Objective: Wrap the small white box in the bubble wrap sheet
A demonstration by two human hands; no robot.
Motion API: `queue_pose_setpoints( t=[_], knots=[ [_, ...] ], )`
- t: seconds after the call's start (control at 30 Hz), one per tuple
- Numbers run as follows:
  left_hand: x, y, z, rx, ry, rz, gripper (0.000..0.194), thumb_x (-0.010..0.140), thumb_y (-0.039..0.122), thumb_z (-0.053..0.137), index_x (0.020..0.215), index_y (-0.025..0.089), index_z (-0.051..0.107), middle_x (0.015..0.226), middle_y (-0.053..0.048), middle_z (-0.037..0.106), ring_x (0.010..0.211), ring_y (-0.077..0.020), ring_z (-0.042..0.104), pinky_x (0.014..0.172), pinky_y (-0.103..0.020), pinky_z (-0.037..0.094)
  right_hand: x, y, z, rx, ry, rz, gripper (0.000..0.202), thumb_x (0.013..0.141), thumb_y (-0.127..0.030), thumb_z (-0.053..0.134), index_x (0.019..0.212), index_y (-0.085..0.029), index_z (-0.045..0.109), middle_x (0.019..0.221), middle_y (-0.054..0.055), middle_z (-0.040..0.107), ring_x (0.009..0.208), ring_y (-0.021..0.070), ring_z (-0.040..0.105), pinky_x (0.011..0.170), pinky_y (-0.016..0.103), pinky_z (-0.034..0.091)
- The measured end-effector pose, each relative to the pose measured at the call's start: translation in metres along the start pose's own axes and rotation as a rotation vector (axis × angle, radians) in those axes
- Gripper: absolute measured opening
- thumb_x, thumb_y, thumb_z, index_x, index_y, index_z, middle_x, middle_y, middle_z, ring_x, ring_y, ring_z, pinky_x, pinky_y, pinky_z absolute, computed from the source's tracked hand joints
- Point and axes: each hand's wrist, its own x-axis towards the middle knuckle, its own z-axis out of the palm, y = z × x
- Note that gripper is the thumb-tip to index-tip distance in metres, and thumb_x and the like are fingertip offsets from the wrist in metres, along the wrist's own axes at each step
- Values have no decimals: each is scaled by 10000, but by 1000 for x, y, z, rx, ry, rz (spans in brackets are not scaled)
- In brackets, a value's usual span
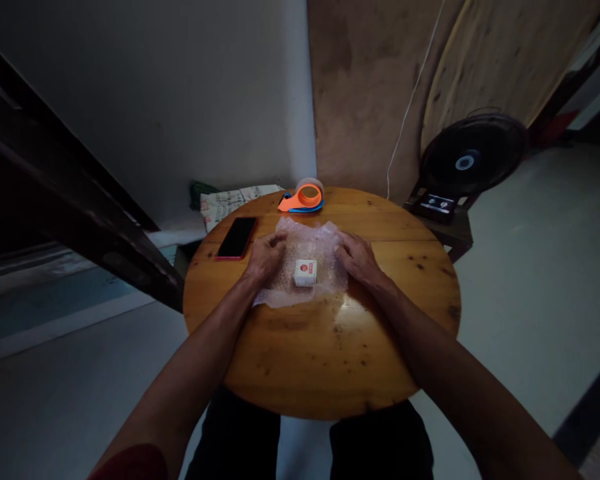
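A sheet of see-through bubble wrap (325, 243) lies spread on the round wooden table, its edges crumpled. On it, near its front edge, sits a small white box (305, 273) with a red print on top. My left hand (269, 255) is at the left edge of the wrap, fingers curled in and closed on it. At the opposite edge, my right hand (355, 257) has its fingers bent over the wrap and closed on it. Neither hand touches the box. Some fingertips are hard to make out in the dim light.
An orange and blue tape dispenser (305, 197) stands at the table's far edge. Left of my left hand lies a phone (237, 238) with a red rim. Beyond the wooden table (300, 353), a black fan (473, 160) stands at the right and a printed sack (225, 204) at the left.
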Motion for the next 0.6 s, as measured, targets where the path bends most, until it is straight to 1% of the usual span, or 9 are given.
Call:
queue_pose_setpoints(
  t=[0.07,0.1,0.2,0.27,0.37,0.43,0.5,0.6],
  knots=[
    [2,-3,-1,85,5,51,351,720,196,565,1024,159,737,987,-47,745,883,-181,673,853,-288,528,-1,0,-1,-23,24,28,458,879,-264,433,1293,-133,582,1299,139,612,1187,274,535,1023,398,380],
    [2,-5,-2,116,7,61,358,725,192,560,1037,154,733,1035,-56,742,932,-192,674,895,-300,520,-1,-1,-1,-35,29,37,432,883,-269,429,1256,-136,602,1256,140,632,1157,271,547,1004,391,389],
    [3,-7,-1,165,-7,70,384,742,187,552,1087,138,712,1086,-81,732,987,-213,675,936,-324,513,-1,-2,-2,-69,20,60,364,898,-284,414,1153,-160,641,1142,122,669,1055,252,575,939,368,408],
    [3,-7,0,208,-37,115,404,760,186,542,1131,126,689,1118,-102,718,1022,-224,665,953,-341,507,-2,-3,-3,-104,17,73,338,899,-296,417,1113,-169,646,1108,115,674,1018,247,575,911,361,404],
    [3,-6,0,317,-56,196,470,769,168,541,1225,97,633,1222,-146,663,1119,-246,619,1011,-373,474,-3,-5,-3,-159,12,77,322,895,-308,436,1104,-172,640,1097,116,674,1022,253,567,901,363,386],
    [2,-6,-1,410,-38,236,491,770,157,551,1249,71,614,1258,-172,631,1174,-266,580,1057,-394,437,-4,-6,-4,-189,0,79,323,896,-311,444,1114,-169,635,1111,120,670,1046,263,562,901,374,378],
    [-1,-5,-2,499,2,267,468,776,170,568,1227,59,630,1286,-195,595,1223,-296,535,1094,-423,397,-5,-7,-4,-216,-21,83,323,894,-311,452,1125,-171,630,1140,121,664,1068,271,556,899,385,376],
    [-6,-1,-4,571,83,327,416,773,185,587,1172,98,666,1345,-192,532,1277,-332,471,1105,-478,367,-5,-7,-4,-252,-54,87,333,893,-315,462,1151,-175,621,1181,120,656,1107,282,544,921,405,366]
  ],
)
